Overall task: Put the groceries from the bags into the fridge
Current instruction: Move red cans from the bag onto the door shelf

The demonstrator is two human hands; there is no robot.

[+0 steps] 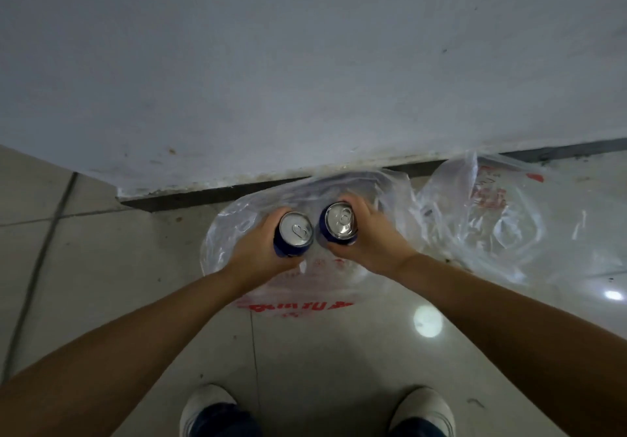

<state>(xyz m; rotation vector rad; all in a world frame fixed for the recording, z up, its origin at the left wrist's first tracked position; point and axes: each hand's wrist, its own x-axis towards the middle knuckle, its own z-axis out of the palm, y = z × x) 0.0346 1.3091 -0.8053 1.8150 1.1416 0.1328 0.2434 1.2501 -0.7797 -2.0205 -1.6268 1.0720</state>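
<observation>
I look straight down at two clear plastic bags with red print lying on the tiled floor. My left hand (256, 250) grips a blue drink can (294, 233), upright with its silver top facing me. My right hand (369, 233) grips a second blue can (339, 222), tilted slightly. Both cans are held side by side just above the nearer bag (224, 233). The other bag (492, 219) lies crumpled to the right and looks flat. The fridge is not recognisable in this view.
A large white surface (305, 63) fills the upper half, its lower edge with a dark strip (217, 195) just beyond the bags. My two white shoes (207, 406) stand on the light floor tiles at the bottom.
</observation>
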